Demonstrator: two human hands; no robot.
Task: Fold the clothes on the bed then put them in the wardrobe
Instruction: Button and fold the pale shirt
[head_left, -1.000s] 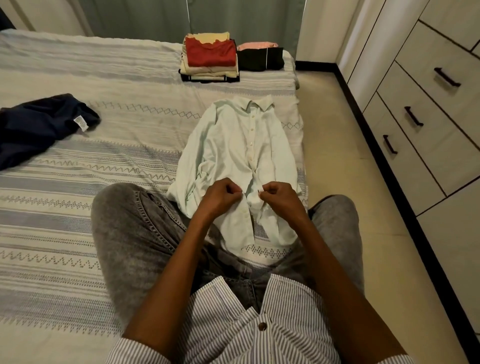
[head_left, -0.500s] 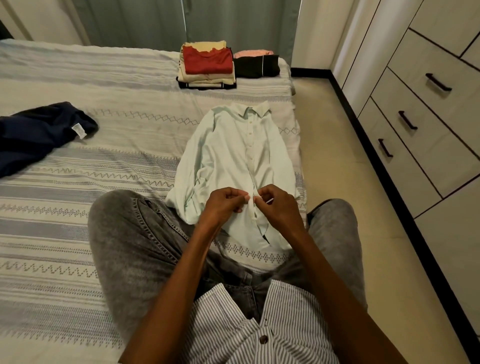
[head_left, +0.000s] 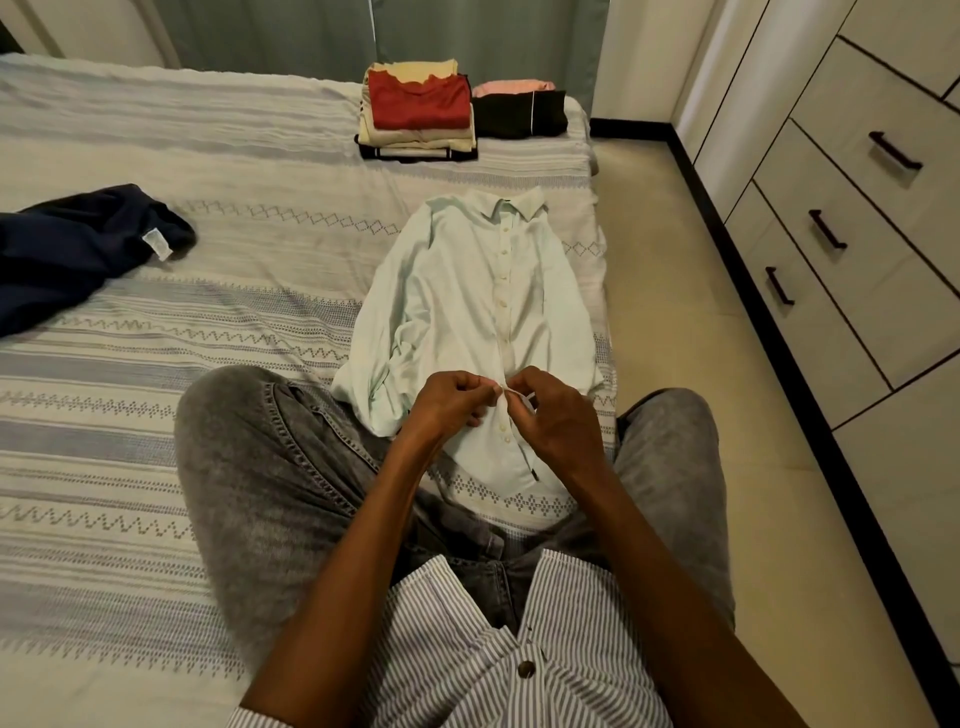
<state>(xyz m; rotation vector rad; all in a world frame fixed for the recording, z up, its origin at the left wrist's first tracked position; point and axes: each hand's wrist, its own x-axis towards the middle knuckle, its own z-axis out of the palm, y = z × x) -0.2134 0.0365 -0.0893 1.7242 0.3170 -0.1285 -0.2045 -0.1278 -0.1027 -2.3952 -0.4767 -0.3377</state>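
The pale mint button-up shirt lies face up on the bed, collar pointing away from the person, its hem between their grey-jeaned knees. A second ago the two hands were apart, each clenched on one front edge near the hem; since then they have closed in on the placket, and now the left hand and the right hand meet, each pinching a shirt edge at a button just above the hem. That looks like buttoning: the buttons from the collar down to the hands look closed, so probably only the lowest ones remain before folding can begin. Beyond the shirt's collar, at the far edge of the bed, sit a folded stack topped by a red garment and, right of it, a folded black and pink pile. Far left of the shirt a dark navy garment lies crumpled, unfolded. The wardrobe drawers stand right of the shirt, across the floor, all closed.
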